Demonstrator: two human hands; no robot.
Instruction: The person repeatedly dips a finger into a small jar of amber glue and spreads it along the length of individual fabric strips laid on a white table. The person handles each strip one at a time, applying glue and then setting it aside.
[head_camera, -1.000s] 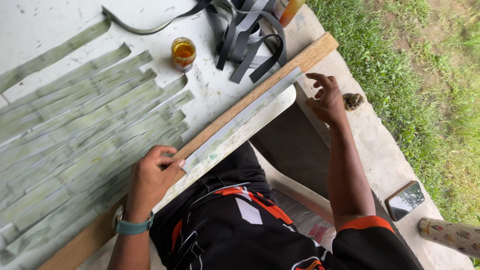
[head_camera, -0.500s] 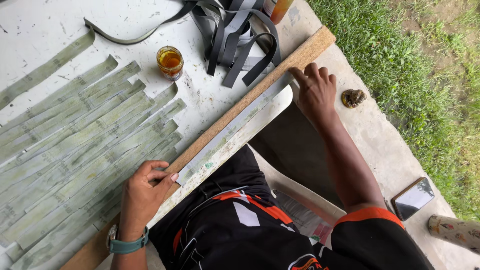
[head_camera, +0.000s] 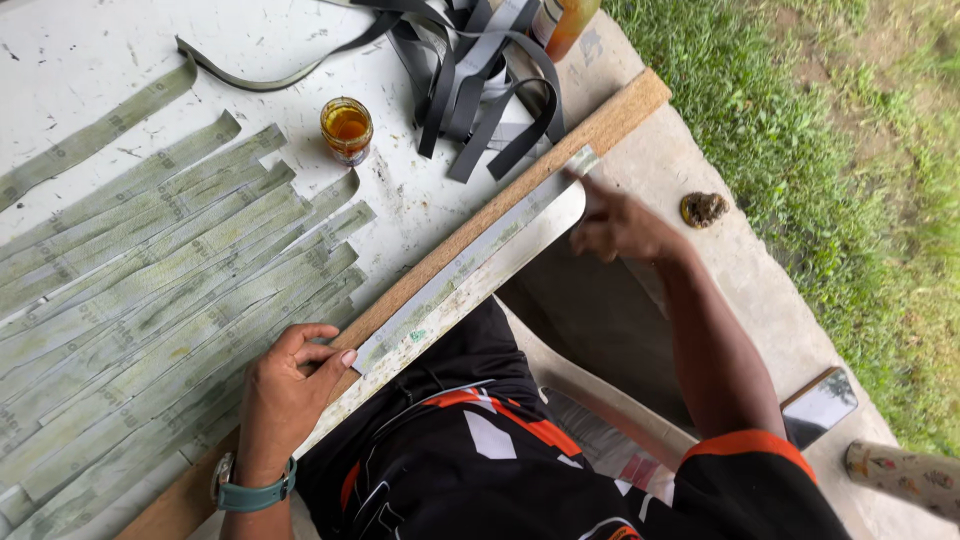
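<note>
A pale green strip (head_camera: 470, 260) lies along a long wooden board (head_camera: 560, 150) at the table's near edge. My left hand (head_camera: 290, 385), with a teal watch on the wrist, pinches the strip's near end against the board. My right hand (head_camera: 620, 225) points one finger onto the strip's far end, its other fingers curled. Many similar green strips (head_camera: 150, 290) lie side by side on the white table (head_camera: 420, 210) to the left.
A small glass jar of amber liquid (head_camera: 346, 128) stands on the table. A pile of dark grey straps (head_camera: 480, 70) and an orange bottle (head_camera: 568, 20) lie at the far edge. A phone (head_camera: 820, 405) rests on the concrete ledge beside grass.
My right hand moved from off the board's end down onto the strip's far tip. My left hand shifted along the board and now pinches the strip's near end.
</note>
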